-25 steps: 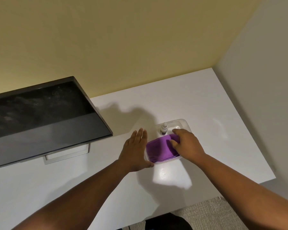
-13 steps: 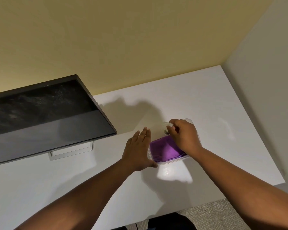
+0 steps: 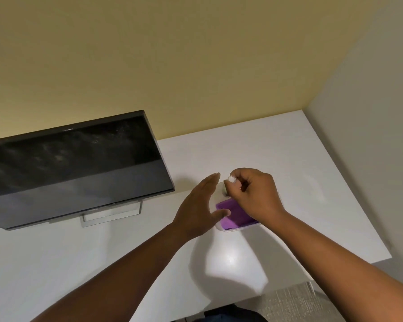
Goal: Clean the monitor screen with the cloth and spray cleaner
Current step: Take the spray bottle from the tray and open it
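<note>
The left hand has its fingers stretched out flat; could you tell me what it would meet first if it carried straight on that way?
Probably the small spray bottle that the right hand pinches, just past the left hand's fingertips; depth is unclear.

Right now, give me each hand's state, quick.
Left hand: open, fingers straight, beside the clear plastic tray.
Right hand: pinching the small white-capped spray bottle.
</note>
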`<act>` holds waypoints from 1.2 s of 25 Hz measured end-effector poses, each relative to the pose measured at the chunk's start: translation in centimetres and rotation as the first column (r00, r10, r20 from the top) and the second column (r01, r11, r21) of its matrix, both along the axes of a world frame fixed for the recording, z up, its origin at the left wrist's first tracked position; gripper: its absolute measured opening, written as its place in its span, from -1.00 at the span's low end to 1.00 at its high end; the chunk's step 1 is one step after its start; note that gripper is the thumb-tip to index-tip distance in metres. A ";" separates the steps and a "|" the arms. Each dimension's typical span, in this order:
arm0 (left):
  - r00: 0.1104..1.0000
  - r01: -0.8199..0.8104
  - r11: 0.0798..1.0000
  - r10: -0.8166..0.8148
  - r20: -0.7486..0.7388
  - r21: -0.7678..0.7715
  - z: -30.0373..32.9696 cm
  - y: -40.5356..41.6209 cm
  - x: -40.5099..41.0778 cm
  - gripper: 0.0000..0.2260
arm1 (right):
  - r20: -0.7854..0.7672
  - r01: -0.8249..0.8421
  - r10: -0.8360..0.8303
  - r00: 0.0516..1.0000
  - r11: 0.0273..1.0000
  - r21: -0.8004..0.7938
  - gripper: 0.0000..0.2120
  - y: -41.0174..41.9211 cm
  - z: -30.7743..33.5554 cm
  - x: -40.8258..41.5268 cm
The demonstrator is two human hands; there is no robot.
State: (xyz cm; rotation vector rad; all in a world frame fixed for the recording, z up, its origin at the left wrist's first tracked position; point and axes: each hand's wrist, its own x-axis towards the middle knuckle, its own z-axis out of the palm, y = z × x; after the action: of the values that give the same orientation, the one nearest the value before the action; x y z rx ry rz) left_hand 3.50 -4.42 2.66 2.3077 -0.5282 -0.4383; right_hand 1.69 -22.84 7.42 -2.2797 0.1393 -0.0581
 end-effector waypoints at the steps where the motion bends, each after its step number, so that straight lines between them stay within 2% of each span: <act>1: 0.999 -0.032 0.998 0.032 -0.015 -0.049 0.8 0.7 -0.1 -0.19 | 0.017 -0.002 0.003 1.000 1.000 -0.001 -0.91 1.0 0.8 -0.1; 6: 0.993 -0.113 0.972 0.117 0.009 -0.205 4.3 5.6 -0.7 -0.66 | 0.063 -0.069 0.063 0.996 0.992 0.101 -0.95 6.9 3.7 -0.8; 8: 0.989 -0.140 0.963 0.147 0.013 -0.230 4.9 7.9 -1.0 -0.75 | 0.086 -0.113 0.101 0.991 0.982 0.148 -0.96 9.4 4.1 -1.0; 11: 0.981 -0.192 0.947 0.187 -0.045 -0.258 5.1 11.0 -1.6 -0.74 | 0.156 -0.164 0.137 0.978 0.970 0.178 -0.91 12.2 3.8 -1.5; 12: 0.975 -0.220 0.937 0.203 -0.092 -0.273 5.2 11.8 -1.7 -0.73 | 0.157 -0.175 0.148 0.976 0.968 0.181 -0.80 12.9 3.4 -1.9; 15: 0.927 -0.334 0.877 0.239 -0.290 -0.344 5.3 14.0 -2.0 -0.70 | -0.020 -0.262 0.278 0.961 0.925 0.275 -0.40 14.8 1.7 -3.5; 17: 0.909 -0.355 0.854 0.221 -0.352 -0.381 5.5 15.1 -2.3 -0.71 | -0.109 -0.325 0.379 0.919 0.884 0.337 -0.23 16.0 0.8 -3.9; 20: 0.918 -0.351 0.856 0.233 -0.322 -0.380 6.0 16.3 -2.9 -0.72 | -0.136 -0.365 0.428 0.894 0.869 0.335 -0.15 17.6 0.4 -3.6; 23: 0.914 -0.366 0.838 0.241 -0.327 -0.404 6.4 16.7 -3.3 -0.71 | -0.212 -0.321 0.399 0.892 0.890 0.324 -0.14 18.5 0.2 -3.5; 26: 0.873 -0.454 0.752 0.269 -0.407 -0.477 6.7 16.8 -3.0 -0.86 | -0.250 -0.291 0.369 0.895 0.909 0.299 -0.17 18.9 0.0 -3.5; 28: 0.822 -0.534 0.660 0.258 -0.508 -0.529 6.6 16.8 -2.8 -0.83 | -0.251 -0.279 0.362 0.898 0.908 0.312 -0.19 18.9 -0.3 -3.5; 30: 0.742 -0.633 0.527 0.203 -0.639 -0.567 6.3 16.6 -2.7 -0.79 | -0.253 -0.253 0.349 0.902 0.904 0.345 -0.15 18.9 -0.2 -3.6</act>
State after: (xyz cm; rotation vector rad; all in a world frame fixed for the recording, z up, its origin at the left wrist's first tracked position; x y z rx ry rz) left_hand 0.83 12.18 8.97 1.3135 0.1624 -0.4286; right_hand -1.95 -3.90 7.19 -1.9594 -0.0475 0.4607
